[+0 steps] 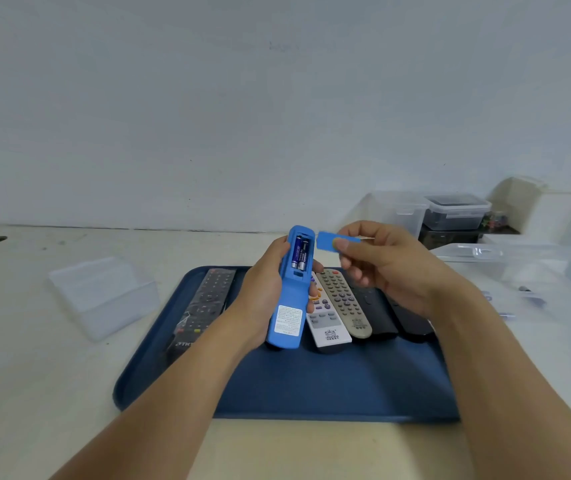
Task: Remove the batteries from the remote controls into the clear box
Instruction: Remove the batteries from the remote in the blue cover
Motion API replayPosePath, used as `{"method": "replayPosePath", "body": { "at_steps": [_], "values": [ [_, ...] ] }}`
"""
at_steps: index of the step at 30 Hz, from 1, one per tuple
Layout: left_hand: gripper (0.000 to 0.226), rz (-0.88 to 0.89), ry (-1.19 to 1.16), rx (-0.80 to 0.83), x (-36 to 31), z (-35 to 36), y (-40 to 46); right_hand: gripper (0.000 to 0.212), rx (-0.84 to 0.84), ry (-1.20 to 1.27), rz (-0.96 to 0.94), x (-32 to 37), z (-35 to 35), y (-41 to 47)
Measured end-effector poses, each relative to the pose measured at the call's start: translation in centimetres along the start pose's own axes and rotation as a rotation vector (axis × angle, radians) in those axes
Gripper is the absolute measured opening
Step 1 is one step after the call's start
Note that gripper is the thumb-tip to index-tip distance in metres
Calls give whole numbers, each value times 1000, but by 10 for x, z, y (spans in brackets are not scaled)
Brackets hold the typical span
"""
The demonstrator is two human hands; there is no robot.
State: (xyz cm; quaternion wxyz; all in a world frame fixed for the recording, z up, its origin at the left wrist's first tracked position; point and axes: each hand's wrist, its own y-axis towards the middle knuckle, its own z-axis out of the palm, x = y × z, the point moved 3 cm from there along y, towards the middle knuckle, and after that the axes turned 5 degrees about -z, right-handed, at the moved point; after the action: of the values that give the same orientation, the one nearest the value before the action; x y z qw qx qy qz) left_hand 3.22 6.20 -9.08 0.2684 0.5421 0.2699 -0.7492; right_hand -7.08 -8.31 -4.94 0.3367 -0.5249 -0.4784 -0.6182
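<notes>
**Cover off, batteries still in the blue remote**

The left hand (pixel 263 289) holds the blue remote (pixel 289 292) back side up above the tray (pixel 329 386), fingers curled round its edges in a firm grip. The battery bay near the remote's far end lies uncovered, and two batteries (pixel 300 253) sit side by side inside it. A white label is stuck on the near end of the remote's back.

The right hand (pixel 377 261) is raised just beside the remote's far end and pinches the blue cover (pixel 327 241) between thumb and forefinger; the cover is apart from the remote.

On the tray lie a black remote (pixel 204 306) at the left, and a white remote (pixel 325 320), a grey remote (pixel 344 303) and two dark remotes to the right. A clear box (pixel 104 296) stands on the table (pixel 34 375) left of the tray. Further clear containers stand at the right by the wall.
</notes>
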Motion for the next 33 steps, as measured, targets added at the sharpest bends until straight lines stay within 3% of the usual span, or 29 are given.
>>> {"method": "replayPosePath", "body": {
  "at_steps": [7,10,14,20,27,31,33],
  "values": [
    [23,146,-58,-1,-1,2,1,25,-60,-213,27,-9,31,5],
    [27,176,-33,6,-1,1,0,25,-52,-12,93,-7,33,3],
    [56,166,76,41,-2,5,-3,20,-66,190,189,-7,37,2],
    [37,315,221,77,-3,7,-4,29,-72,243,193,-9,43,2],
    [37,327,237,119,-3,5,-2,28,-68,306,239,-12,42,3],
    [23,320,275,175,-4,4,-3,18,-58,311,315,-14,41,2],
    [22,305,271,193,-6,4,-5,25,-44,312,336,-15,40,2]
  ]
}}
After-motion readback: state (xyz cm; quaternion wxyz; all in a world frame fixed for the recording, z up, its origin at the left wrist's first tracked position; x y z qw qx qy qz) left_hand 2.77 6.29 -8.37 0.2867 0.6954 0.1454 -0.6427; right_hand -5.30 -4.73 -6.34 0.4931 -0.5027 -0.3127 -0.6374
